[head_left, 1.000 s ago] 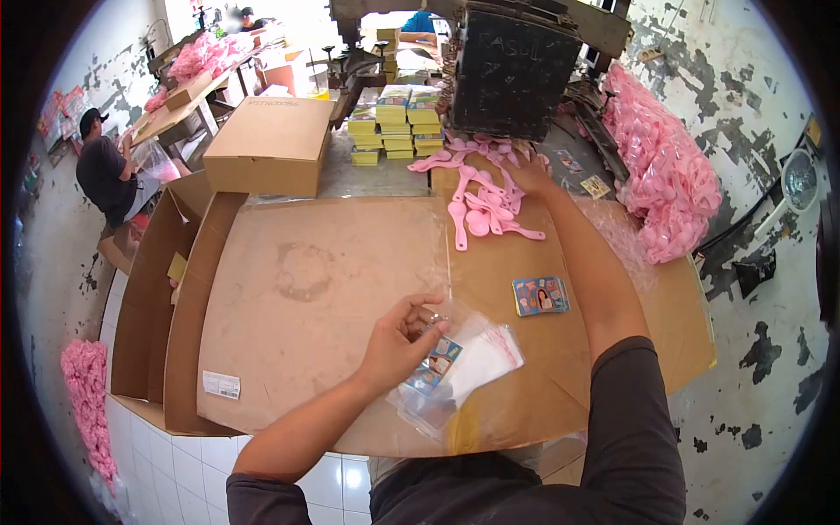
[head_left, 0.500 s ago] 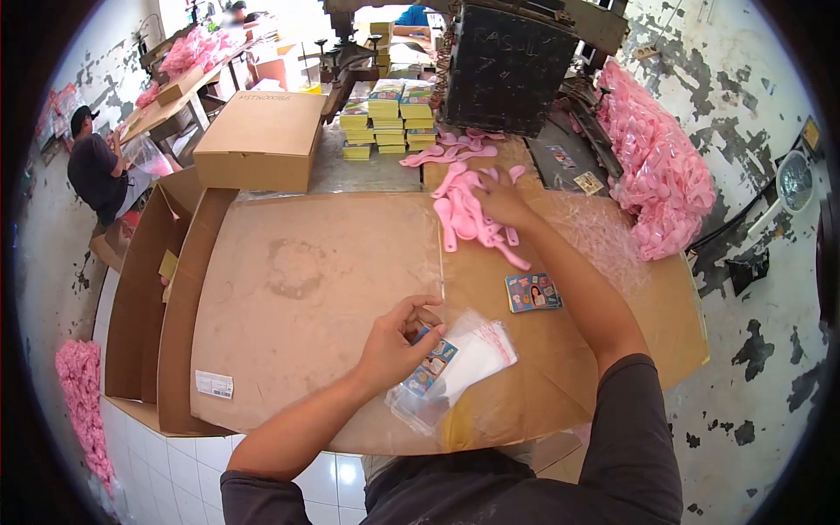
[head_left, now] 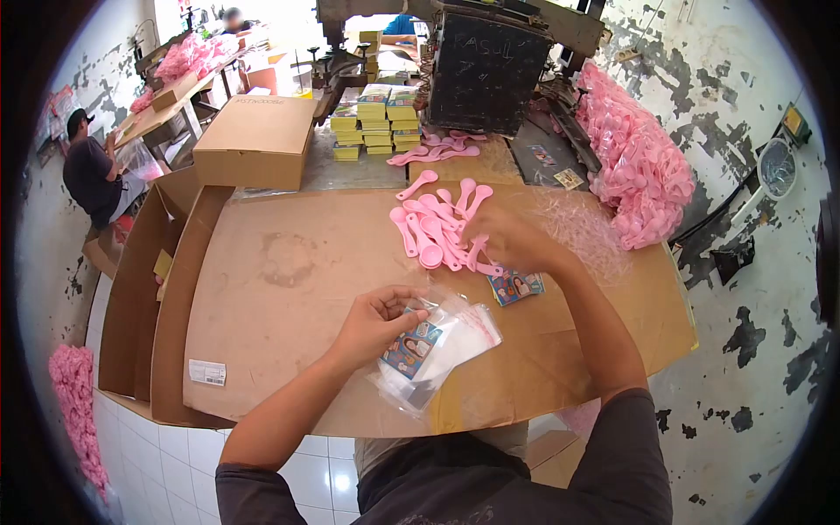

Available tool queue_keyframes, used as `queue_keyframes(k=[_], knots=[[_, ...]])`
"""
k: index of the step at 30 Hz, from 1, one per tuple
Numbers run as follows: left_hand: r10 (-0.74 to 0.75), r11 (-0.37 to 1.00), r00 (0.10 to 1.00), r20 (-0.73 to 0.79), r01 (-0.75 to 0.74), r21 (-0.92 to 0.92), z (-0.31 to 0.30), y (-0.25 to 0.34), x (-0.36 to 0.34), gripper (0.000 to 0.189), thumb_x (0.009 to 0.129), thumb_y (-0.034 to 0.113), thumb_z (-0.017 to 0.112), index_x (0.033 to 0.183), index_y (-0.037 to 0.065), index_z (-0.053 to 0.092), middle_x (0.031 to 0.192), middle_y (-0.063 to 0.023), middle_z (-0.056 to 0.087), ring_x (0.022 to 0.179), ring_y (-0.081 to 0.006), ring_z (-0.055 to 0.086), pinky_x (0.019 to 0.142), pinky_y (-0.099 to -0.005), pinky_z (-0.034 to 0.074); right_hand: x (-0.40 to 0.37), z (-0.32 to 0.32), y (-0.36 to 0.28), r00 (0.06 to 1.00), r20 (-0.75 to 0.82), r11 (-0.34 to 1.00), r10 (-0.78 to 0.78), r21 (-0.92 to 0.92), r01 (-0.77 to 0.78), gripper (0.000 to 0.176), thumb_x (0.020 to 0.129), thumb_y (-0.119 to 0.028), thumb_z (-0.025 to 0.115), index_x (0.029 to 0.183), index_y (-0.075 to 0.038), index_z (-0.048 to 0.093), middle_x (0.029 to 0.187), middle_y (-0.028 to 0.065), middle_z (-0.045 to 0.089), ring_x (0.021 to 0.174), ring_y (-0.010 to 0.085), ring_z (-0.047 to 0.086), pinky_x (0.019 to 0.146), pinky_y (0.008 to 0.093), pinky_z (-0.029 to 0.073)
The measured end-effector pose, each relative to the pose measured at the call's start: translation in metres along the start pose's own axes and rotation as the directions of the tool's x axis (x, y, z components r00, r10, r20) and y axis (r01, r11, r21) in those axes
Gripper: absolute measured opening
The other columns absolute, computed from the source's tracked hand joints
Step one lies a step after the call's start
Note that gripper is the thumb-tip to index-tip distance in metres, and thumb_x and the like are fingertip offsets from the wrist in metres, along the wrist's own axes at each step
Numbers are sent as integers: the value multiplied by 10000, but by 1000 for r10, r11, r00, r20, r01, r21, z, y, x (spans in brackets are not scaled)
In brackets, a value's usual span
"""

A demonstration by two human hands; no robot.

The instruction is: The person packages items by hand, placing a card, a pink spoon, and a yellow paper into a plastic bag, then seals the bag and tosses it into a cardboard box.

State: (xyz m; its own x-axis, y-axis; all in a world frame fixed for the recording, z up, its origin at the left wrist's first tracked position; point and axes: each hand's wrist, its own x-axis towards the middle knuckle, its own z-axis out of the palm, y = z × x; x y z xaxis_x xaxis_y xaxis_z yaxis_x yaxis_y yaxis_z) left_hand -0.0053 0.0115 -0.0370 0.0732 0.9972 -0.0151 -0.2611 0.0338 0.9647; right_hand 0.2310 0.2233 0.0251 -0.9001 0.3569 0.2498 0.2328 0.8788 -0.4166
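My left hand (head_left: 372, 324) pinches the top of a clear plastic bag (head_left: 437, 350) that lies on the cardboard sheet (head_left: 289, 297); a printed picture card (head_left: 409, 345) is inside the bag. My right hand (head_left: 512, 238) grips a fanned bunch of pink plastic spoons (head_left: 433, 227) just above the cardboard. A small stack of picture cards (head_left: 516, 286) lies right below that hand.
More pink spoons (head_left: 437, 150) lie by the dark machine (head_left: 486, 70). A big heap of bagged pink spoons (head_left: 634, 162) fills the right side. Stacks of yellow packs (head_left: 372, 122), a closed carton (head_left: 254, 140) and an open carton (head_left: 140, 289) stand left. A person (head_left: 87, 175) sits at far left.
My right hand has pulled a bunch of pink spoons from the pile near the machine toward me, down to the card stack. The left hand stays on the bag.
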Motion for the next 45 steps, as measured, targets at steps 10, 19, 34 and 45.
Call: queue_keyframes(k=[10, 19, 34, 45], knots=[[-22, 996, 1000, 3, 22, -83, 6, -1, -2, 226, 1005, 100, 686, 1195, -15, 643, 1047, -97, 755, 904, -91, 693, 777, -245, 561, -26, 4, -30, 975, -168, 974, -147, -194, 114, 237, 882, -51, 724, 1119, -71, 725, 1046, 76, 703, 970, 266, 672, 844, 350, 537], [-6, 998, 1000, -10, 7, 66, 21, 2, -8, 327, 999, 81, 687, 1292, -38, 604, 1049, -122, 764, 941, -108, 713, 803, -259, 585, -33, 43, -82, 740, -461, 595, 489, 797, 103, 363, 942, -32, 742, 1267, 26, 591, 1060, 85, 710, 901, 118, 670, 767, 275, 540], [-89, 995, 996, -10, 90, 53, 18, 2, -8, 283, 1034, 98, 635, 1271, -57, 646, 1085, -111, 747, 967, -138, 710, 852, -284, 600, -43, 75, -86, 912, -396, 907, 105, 415, 76, 278, 966, -10, 665, 1236, 12, 603, 1185, 101, 658, 1106, 193, 650, 947, 344, 512], [-6, 990, 968, 250, 42, -138, 14, 8, -11, 474, 1008, 210, 690, 1393, -17, 534, 1247, -134, 686, 1129, -196, 673, 967, -364, 566, -31, 29, -111, 965, -224, 854, -136, 467, 229, 249, 850, 17, 740, 1079, -81, 725, 1321, 119, 637, 1242, 285, 602, 1035, 404, 470]])
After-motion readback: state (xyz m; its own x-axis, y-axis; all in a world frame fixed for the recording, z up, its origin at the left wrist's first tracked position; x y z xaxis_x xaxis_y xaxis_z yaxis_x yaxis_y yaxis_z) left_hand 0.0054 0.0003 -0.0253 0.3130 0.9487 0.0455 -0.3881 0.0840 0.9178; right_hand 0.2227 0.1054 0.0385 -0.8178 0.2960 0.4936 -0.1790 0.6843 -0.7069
